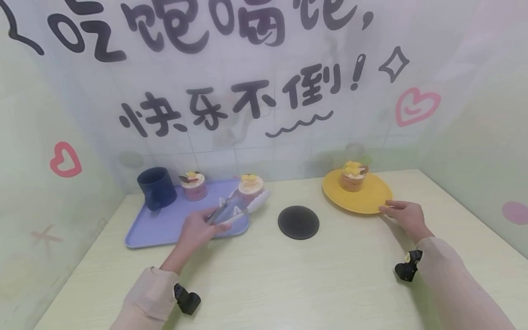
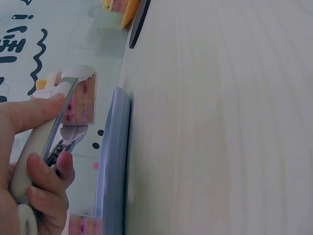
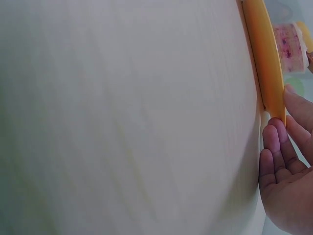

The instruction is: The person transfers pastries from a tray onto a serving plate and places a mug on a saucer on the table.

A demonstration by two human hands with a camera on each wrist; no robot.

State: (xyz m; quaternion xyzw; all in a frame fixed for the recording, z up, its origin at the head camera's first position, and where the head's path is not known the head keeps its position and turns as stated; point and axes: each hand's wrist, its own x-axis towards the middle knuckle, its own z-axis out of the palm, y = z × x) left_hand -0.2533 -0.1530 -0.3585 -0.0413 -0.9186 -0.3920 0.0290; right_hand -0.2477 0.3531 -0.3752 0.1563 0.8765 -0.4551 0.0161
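Note:
My left hand (image 1: 200, 229) grips a pair of tongs (image 2: 41, 134) over the front of a lilac tray (image 1: 165, 228). The tong ends lie on either side of a small dessert cup (image 1: 250, 185), pink layered cake with cream and yellow fruit on top, at the tray's right end. With thumb and fingers, my right hand (image 1: 406, 217) pinches the near right rim of a yellow plate (image 1: 332, 192). Another dessert cup (image 1: 352, 180), heaped with yellow fruit, stands upright on that plate.
A dark blue mug (image 1: 158, 190) stands at the tray's left, beside a further dessert cup (image 1: 194, 188). Between tray and plate lies a round black coaster (image 1: 299, 222). Walls (image 1: 264, 158) close off the back and both sides of the pale wooden table (image 1: 288, 284).

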